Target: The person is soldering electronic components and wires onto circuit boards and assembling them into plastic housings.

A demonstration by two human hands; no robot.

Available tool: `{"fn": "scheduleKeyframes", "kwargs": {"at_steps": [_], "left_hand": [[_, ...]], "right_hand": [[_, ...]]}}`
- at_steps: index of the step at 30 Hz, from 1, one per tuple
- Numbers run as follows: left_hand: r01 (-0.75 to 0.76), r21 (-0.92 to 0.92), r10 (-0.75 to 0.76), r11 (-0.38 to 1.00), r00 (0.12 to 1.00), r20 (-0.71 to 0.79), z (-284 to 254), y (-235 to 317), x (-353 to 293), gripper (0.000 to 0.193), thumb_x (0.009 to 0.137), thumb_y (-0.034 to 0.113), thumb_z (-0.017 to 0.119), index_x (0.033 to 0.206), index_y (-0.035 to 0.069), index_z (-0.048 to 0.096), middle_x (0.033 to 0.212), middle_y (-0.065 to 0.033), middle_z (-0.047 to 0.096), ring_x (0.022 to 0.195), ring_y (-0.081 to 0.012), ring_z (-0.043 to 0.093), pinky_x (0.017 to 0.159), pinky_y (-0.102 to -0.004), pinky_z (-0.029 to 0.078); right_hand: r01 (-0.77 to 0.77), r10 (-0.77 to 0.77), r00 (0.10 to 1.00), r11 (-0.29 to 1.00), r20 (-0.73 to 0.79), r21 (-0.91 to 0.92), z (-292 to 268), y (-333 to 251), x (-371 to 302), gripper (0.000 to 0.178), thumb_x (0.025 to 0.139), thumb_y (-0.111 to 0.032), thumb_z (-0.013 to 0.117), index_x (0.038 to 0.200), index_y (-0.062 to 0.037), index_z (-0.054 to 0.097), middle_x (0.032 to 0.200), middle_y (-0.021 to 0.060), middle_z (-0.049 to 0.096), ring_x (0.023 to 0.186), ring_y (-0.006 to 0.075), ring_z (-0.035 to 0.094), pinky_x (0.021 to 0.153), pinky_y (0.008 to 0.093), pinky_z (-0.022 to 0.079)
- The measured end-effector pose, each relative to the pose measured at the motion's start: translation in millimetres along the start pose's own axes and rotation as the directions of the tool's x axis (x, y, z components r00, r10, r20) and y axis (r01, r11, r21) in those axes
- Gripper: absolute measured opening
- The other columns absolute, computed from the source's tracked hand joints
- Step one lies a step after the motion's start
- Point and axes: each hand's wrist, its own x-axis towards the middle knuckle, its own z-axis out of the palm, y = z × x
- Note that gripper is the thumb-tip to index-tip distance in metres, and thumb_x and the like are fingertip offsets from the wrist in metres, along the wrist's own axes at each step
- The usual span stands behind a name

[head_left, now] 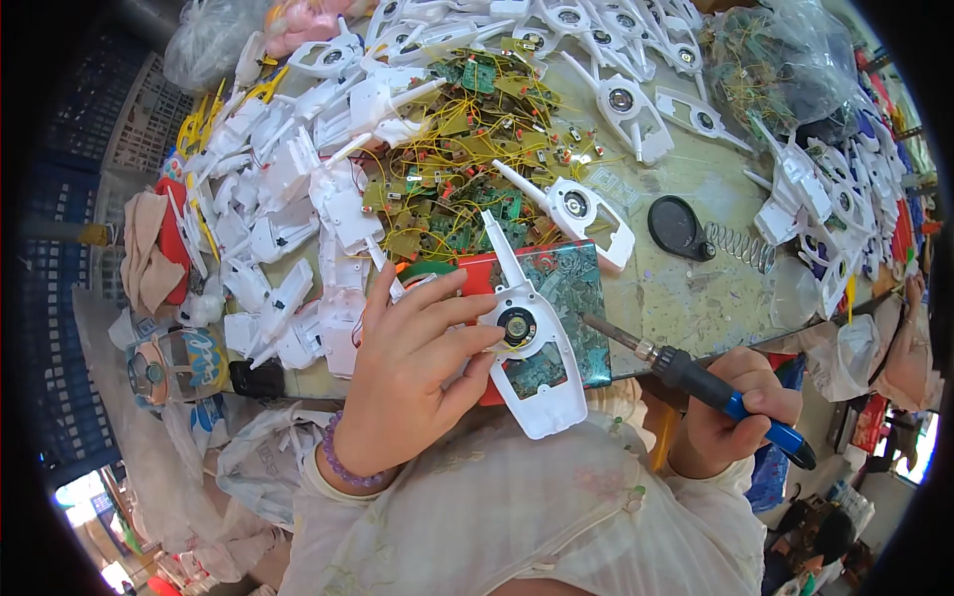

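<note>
Your left hand (412,372) pins the white plastic shell (529,343) at the table's (696,288) near edge, fingers spread over its left side beside the round speaker (517,326). The shell lies on a red-and-green patterned box (566,288), its long axis running from the wide end near you up to the thin antenna pointing away. Your right hand (740,412) is clenched around the soldering iron (696,382), whose tip comes in from the right, just short of the shell. Beyond lies a heap of circuit boards (467,149).
</note>
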Motion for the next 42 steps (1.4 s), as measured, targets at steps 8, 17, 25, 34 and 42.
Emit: {"fn": "scheduleKeyframes", "kwargs": {"at_steps": [8,17,25,34,42], "left_hand": [[-0.079,0.107,0.079,0.991,0.997,0.004,-1.8,3.6,6.4,0.023,0.07,0.007,0.071,0.092,0.013,0.069,0.095,0.001,0.066,0.107,-0.0253,0.056,0.108,-0.0568,0.02],[-0.019,0.131,0.034,0.991,0.993,-0.112,4.6,4.5,11.1,0.01,0.075,0.008,0.071,0.08,0.01,0.062,0.085,0.0003,0.064,0.102,-0.0234,0.059,0.108,-0.057,0.018],[-0.009,0.117,0.026,0.993,0.989,-0.144,8.6,11.2,2.6,0.011,0.074,0.012,0.073,0.081,0.012,0.065,0.08,0.0006,0.06,0.093,-0.0204,0.059,0.107,-0.0574,0.018],[0.044,0.113,-0.026,0.993,0.987,-0.156,16.9,20.3,2.1,0.013,0.07,0.011,0.074,0.078,0.012,0.065,0.078,0.0006,0.057,0.085,-0.0191,0.057,0.103,-0.0539,0.024],[0.024,0.203,0.024,0.979,0.973,-0.231,25.7,25.5,3.1,0.02,0.06,0.007,0.074,0.074,0.011,0.061,0.086,-0.0024,0.052,0.087,-0.0232,0.053,0.096,-0.05,0.029]], "right_hand": [[-0.013,0.013,1.0,0.999,-0.012,0.029,-0.1,-1.2,0.9,0.031,0.095,-0.037,0.053,0.092,-0.0076,0.042,0.06,0.0045,0.05,0.05,0.0165,0.046,0.045,0.0282,0.035],[-0.015,0.016,1.0,0.999,-0.021,0.049,1.5,-0.5,0.2,0.031,0.094,-0.036,0.054,0.092,-0.0074,0.043,0.061,0.0045,0.05,0.051,0.017,0.046,0.046,0.0285,0.037],[0.018,-0.018,1.0,0.996,0.008,0.088,1.8,2.8,1.5,0.031,0.094,-0.035,0.053,0.092,-0.0064,0.043,0.06,0.0047,0.049,0.05,0.0172,0.046,0.045,0.0292,0.037],[0.074,-0.076,0.997,0.992,0.011,0.102,4.2,3.7,2.1,0.028,0.096,-0.034,0.048,0.089,-0.0081,0.042,0.059,0.0033,0.047,0.048,0.0146,0.042,0.045,0.0267,0.03],[0.156,-0.163,0.983,0.984,0.082,0.084,3.0,2.6,1.2,0.029,0.095,-0.035,0.049,0.087,-0.0085,0.041,0.058,0.0037,0.047,0.046,0.0161,0.042,0.046,0.0296,0.03]]}}
